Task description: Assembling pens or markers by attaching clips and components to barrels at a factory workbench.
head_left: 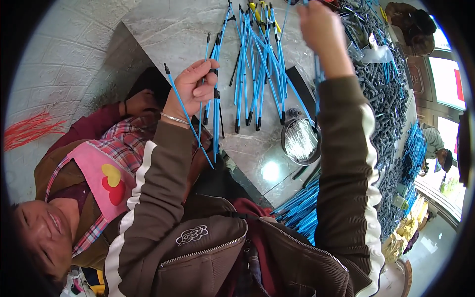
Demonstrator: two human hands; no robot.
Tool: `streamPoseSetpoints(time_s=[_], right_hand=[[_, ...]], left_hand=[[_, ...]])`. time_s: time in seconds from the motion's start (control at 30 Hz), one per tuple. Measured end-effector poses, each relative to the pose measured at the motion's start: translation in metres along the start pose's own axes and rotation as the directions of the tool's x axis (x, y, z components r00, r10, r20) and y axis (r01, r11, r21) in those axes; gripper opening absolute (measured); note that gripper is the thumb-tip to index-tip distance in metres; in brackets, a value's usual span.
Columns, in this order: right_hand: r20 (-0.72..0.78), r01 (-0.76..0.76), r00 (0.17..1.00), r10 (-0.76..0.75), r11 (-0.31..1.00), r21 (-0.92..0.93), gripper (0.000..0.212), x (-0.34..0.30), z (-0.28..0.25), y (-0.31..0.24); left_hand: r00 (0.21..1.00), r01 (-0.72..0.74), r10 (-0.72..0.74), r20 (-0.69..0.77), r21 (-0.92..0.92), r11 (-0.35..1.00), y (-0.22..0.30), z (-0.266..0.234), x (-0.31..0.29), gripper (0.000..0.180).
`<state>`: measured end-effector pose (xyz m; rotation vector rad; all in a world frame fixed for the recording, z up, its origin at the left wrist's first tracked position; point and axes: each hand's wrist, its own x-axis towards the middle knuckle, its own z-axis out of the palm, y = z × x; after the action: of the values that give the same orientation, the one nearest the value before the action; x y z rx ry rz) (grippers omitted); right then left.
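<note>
My left hand (192,90) is raised over the left side of the table, its fingers closed on thin blue rods with black ends. One blue rod (184,106) slants down past my wrist. Just beyond, more blue rods (216,119) with black fittings lie on the tabletop. My right hand (321,30), slightly blurred, reaches to the far right of the table at the upper picture edge. It appears closed on a blue rod (317,69) that shows beside my wrist; the fingertips are partly cut off. Between my hands lies a loose spread of blue rods (255,74).
A round tin (300,141) of whitish thin pieces stands near my right sleeve. Black fittings (381,109) are heaped along the right. A bundle of blue rods (302,208) lies nearer me. Close on my left sits a person in a pink apron (106,173). Others are at the right.
</note>
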<state>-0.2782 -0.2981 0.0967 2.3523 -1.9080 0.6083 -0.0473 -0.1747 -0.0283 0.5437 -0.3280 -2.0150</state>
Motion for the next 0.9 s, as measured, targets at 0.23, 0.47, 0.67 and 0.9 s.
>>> streamPoseSetpoints(time_s=[0.23,0.47,0.67,0.9], right_hand=[[0.155,-0.17,0.983,0.102,0.835,0.523,0.019,-0.045,-0.058,-0.001],[-0.248,0.133,0.963,-0.109,0.988,0.082,0.023,-0.027,-0.1,0.022],[0.384,-0.074,0.854,-0.352,0.648,0.758,0.026,-0.087,-0.072,-0.021],[0.414,-0.042,0.872,-0.26,0.805,0.592,0.021,-0.111,0.007,-0.024]], left_hand=[[0.999,0.012,-0.012,0.03,-0.004,1.0,-0.001,0.002,0.008,0.017],[0.957,0.011,0.048,-0.286,0.201,0.979,-0.009,0.012,0.033,0.013],[0.993,-0.05,0.049,0.108,0.004,0.999,-0.018,0.027,0.026,0.021],[0.976,-0.204,0.217,-0.019,0.264,0.943,-0.015,0.063,0.002,0.027]])
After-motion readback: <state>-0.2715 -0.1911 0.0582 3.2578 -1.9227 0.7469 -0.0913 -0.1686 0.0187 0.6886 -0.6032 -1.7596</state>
